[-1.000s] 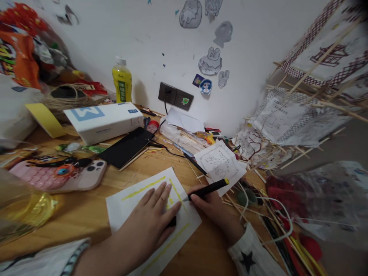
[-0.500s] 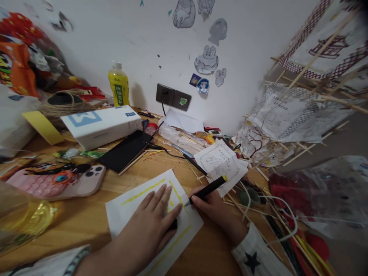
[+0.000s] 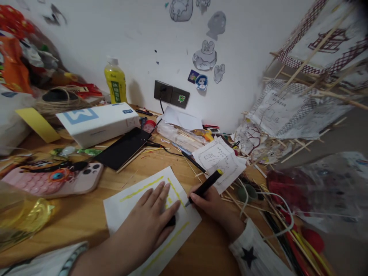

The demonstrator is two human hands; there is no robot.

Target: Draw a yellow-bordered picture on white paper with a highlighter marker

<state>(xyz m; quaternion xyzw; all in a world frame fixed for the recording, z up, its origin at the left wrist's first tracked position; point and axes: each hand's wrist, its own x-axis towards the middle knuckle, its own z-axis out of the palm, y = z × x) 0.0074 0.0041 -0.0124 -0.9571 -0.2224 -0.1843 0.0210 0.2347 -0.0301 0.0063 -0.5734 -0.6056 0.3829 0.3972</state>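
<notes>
My left hand (image 3: 152, 214) lies flat on a white sheet of paper (image 3: 117, 214), fingers stretched out. A small black object (image 3: 171, 221), perhaps a marker cap, shows between its thumb and index finger, mostly hidden by the hand. In my right hand (image 3: 212, 201) is a black marker with a yellow end (image 3: 207, 186), gripped between thumb and fingers. Its tip meets the paper near the right corner, by a yellow line. Yellow strokes run along the sheet's edges, and some shorter marks are partly covered by my left hand.
A black tablet-like slab (image 3: 123, 148), a white box (image 3: 99, 124) and a pink-cased phone (image 3: 71, 178) lie to the left. Behind stands a yellow drink bottle (image 3: 115, 80). On the right are a drawn sheet (image 3: 220, 163), thin sticks, a white cable (image 3: 283, 203) and a stick-framed paper structure (image 3: 287, 111).
The view has shifted slightly. The marker in my right hand has moved a little along the paper's right edge, toward the corner. My left hand stays in place on the sheet.
</notes>
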